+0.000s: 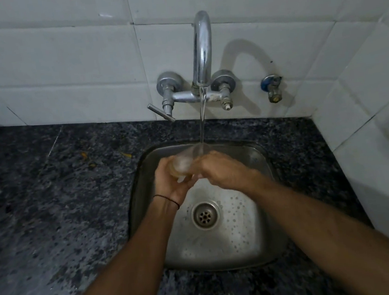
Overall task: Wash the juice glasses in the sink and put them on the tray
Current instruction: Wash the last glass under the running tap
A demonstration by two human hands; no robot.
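Note:
A clear juice glass (185, 161) is held tilted over the steel sink (266, 236), its mouth toward the running water from the chrome tap (201, 49). My left hand (170, 181) grips the glass around its base, where a little yellowish liquid shows. From the right, my right hand (220, 168) closes on the upper part of the glass, with its fingers hidden behind it. The stream of water (202, 127) falls onto the rim. No tray is in view.
Dark speckled granite counter (61, 199) surrounds the sink, wet with droplets at the left front. White tiled walls stand behind and on the right. A tap lever (161, 112) sticks out to the left, and a small valve (271, 88) is on the wall at right. The drain (205, 216) is open.

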